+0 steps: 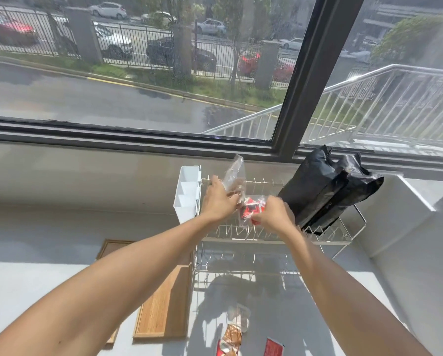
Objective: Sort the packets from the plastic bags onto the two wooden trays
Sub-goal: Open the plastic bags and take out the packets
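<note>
Both my hands are raised above the top shelf of a wire rack. My left hand grips the upper part of a clear plastic bag. My right hand pinches the bag's lower part, where several red packets show through the plastic. Below, on the white counter, a wooden tray lies left of the rack. A second wooden tray sits behind it, mostly hidden by my left forearm. Near the bottom edge, a red packet and an orange-brown packet lie on the counter.
A white plastic caddy hangs on the rack's left end. A black bag stands on the rack's right side. A crumpled clear bag lies on the counter below the rack. A large window runs behind; a white ledge rises at right.
</note>
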